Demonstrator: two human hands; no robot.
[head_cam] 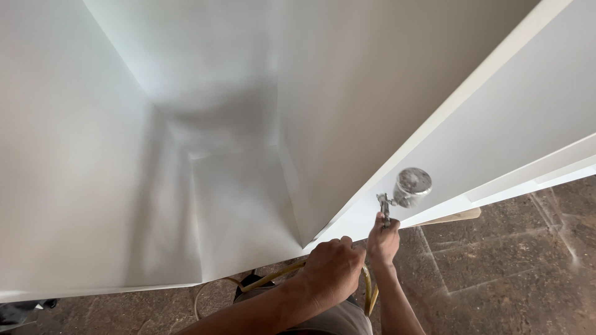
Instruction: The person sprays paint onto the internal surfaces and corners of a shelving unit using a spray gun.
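A large white-painted cabinet point(236, 205) lies open toward me, its inner walls smooth and pale. My left hand point(332, 268) curls over the cabinet's lower front edge near the corner of a side panel point(496, 118). Just to its right, my right hand point(383, 241) grips the handle of a metal spray gun point(386, 208). The gun's round silver cup point(413, 184) sits above it, close to the white panel. A yellow hose point(273, 276) runs under both hands and loops down beside my right wrist.
The brown mottled floor point(509, 260) shows white overspray lines at the right. A pale wooden piece point(458, 216) sticks out from under the panel. A dark object point(28, 307) lies at the bottom left under the cabinet's edge.
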